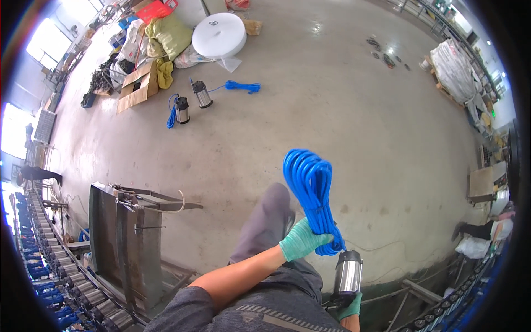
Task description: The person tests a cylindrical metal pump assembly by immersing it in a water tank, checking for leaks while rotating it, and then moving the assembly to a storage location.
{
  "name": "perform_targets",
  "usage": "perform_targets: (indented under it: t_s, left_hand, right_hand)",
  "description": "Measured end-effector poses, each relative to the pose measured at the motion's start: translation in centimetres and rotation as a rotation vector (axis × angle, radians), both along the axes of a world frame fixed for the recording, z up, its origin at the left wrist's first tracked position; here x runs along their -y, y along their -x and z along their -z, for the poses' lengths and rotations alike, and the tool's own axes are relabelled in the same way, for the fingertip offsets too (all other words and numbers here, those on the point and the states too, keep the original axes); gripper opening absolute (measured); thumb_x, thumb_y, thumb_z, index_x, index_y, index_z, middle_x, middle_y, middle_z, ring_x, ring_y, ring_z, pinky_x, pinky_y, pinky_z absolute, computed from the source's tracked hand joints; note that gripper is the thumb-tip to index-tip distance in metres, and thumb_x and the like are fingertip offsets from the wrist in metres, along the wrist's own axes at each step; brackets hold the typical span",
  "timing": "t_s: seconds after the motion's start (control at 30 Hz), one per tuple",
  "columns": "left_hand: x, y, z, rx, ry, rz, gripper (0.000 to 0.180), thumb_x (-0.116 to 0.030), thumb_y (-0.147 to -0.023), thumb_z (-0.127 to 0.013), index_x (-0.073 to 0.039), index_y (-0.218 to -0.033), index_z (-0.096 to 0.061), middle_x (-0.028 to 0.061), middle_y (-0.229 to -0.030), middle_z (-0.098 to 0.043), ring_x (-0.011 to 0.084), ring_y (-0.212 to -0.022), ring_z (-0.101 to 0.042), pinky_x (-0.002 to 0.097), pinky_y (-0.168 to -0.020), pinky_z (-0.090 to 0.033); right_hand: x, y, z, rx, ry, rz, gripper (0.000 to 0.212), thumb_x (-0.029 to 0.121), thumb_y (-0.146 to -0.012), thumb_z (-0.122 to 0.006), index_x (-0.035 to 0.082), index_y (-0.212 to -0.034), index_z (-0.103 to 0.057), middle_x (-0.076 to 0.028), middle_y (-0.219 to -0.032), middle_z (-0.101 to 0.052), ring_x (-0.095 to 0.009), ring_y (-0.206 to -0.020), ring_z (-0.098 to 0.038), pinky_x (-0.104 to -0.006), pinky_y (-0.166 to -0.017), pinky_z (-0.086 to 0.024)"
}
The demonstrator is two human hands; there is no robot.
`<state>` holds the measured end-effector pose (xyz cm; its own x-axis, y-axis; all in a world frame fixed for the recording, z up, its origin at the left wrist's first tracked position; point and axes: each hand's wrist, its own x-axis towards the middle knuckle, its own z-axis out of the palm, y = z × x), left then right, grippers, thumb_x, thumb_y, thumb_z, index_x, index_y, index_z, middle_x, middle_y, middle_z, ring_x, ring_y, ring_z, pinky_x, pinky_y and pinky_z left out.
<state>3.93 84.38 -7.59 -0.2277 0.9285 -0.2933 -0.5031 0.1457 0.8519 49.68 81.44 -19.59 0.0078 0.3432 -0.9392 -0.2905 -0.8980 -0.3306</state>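
Note:
My left hand [302, 240], in a green glove, is closed around a bundled coil of blue cable [310, 182]. The coil stands up in front of me, its loops at the top and a tie around its middle. From its lower end the cable reaches a submersible pump [348, 275] with a shiny steel body and black ends. My right hand [352, 307], gloved too, grips this pump low down, by its black end; part of that hand is hidden behind the pump and my clothes.
Two similar pumps [202, 94] with blue cables stand on the floor ahead left. Behind them are an open cardboard box [137, 88], sacks [171, 36] and a large white roll [219, 36]. A metal frame [126, 232] and a roller conveyor [83, 282] flank my left; another conveyor [442, 310] runs at lower right.

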Motion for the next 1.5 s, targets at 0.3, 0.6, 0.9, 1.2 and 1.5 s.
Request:
perform_targets:
  t_s: [0.3,0.6,0.9,1.2,1.5]
  left_hand:
    - [-5.2,14.1,2.5,0.001,0.241,-0.154,0.019,-0.005,-0.082,-0.072,-0.001,-0.099,-0.066,0.0042,-0.088,-0.068,0.0139,-0.082,-0.064,0.0305,-0.077,-0.053]
    - [-14.3,47.6,12.7,-0.659,0.359,-0.107,0.038,-0.022,-0.075,-0.076,0.002,-0.102,-0.063,0.0207,-0.090,-0.070,0.0331,-0.080,-0.068,0.0409,-0.076,-0.055]
    - [-11.5,62.9,20.2,-0.786,0.554,-0.495,0.047,-0.023,-0.091,-0.069,0.002,-0.129,-0.056,0.0205,-0.115,-0.069,0.0311,-0.107,-0.068,0.0369,-0.093,-0.053]
    - [11.5,29.7,21.3,-0.105,1.442,-0.578,0.032,-0.018,-0.093,-0.064,0.003,-0.117,-0.064,0.0209,-0.111,-0.071,0.0316,-0.101,-0.070,0.0384,-0.089,-0.054]
    - [4.8,5.2,13.8,0.686,1.543,-0.516,0.033,-0.032,-0.097,-0.055,-0.004,-0.111,-0.065,0.0176,-0.100,-0.067,0.0318,-0.090,-0.063,0.0472,-0.078,-0.049]
  right_hand:
    - [-12.9,11.3,1.0,0.267,0.036,-0.231,0.066,0.059,-0.094,-0.038,0.009,-0.134,-0.055,-0.013,-0.116,-0.066,-0.029,-0.101,-0.066,-0.0440,-0.087,-0.055]
    - [-27.1,37.3,0.3,0.640,0.074,-0.528,0.049,0.061,-0.087,-0.054,0.019,-0.111,-0.063,0.001,-0.085,-0.067,-0.013,-0.064,-0.060,-0.0275,-0.047,-0.041]
    - [-37.8,71.4,9.4,0.310,0.012,-0.958,0.041,0.059,-0.091,-0.046,0.021,-0.098,-0.062,0.002,-0.083,-0.063,-0.016,-0.070,-0.056,-0.0353,-0.055,-0.040]
    - [-41.9,107.0,32.2,0.228,-0.127,-1.082,0.035,0.050,-0.091,-0.060,0.015,-0.098,-0.059,-0.006,-0.080,-0.062,-0.018,-0.050,-0.057,-0.0330,-0.041,-0.046]
    - [-41.4,121.6,49.8,0.056,-0.132,-1.066,0.052,0.056,-0.082,-0.067,0.015,-0.112,-0.056,-0.006,-0.091,-0.063,-0.020,-0.064,-0.062,-0.0313,-0.041,-0.049]
